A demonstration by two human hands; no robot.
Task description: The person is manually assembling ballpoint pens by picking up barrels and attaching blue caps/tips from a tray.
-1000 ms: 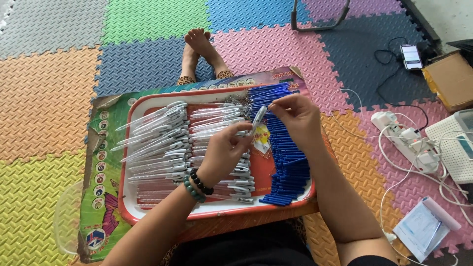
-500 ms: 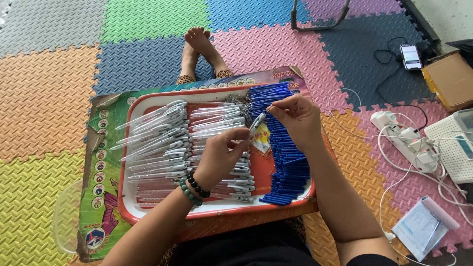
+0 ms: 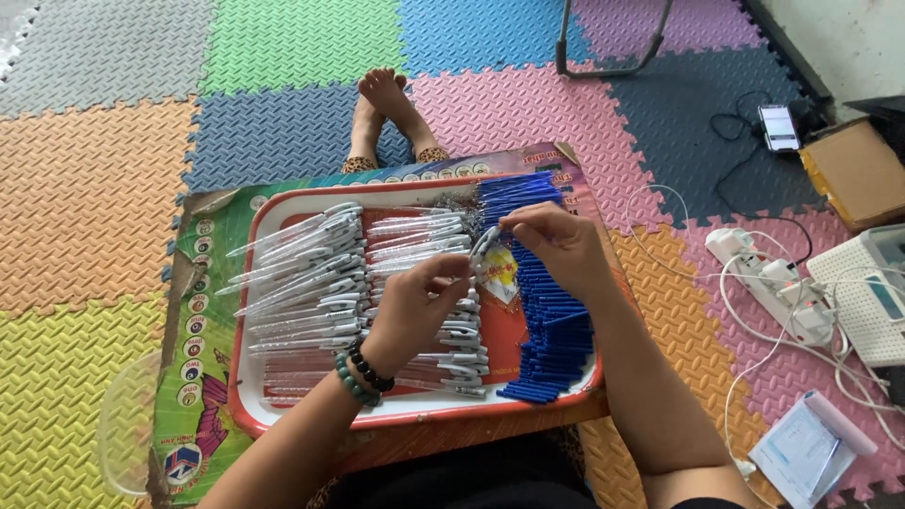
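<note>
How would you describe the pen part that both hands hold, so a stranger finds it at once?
Look at the red-rimmed tray on the person's lap. Above its middle, the left hand and right hand meet on one clear pen barrel, the only one lifted off the rows.

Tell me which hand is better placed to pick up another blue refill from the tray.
Right. The right hand sits directly over the blue refills; the left hand is over the clear pen barrels, farther away.

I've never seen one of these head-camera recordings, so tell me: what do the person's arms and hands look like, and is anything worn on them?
Both arms are bare, no sleeves or gloves. The left hand has two beaded bracelets at the wrist, one black, one green. The right hand wears nothing visible.
</note>
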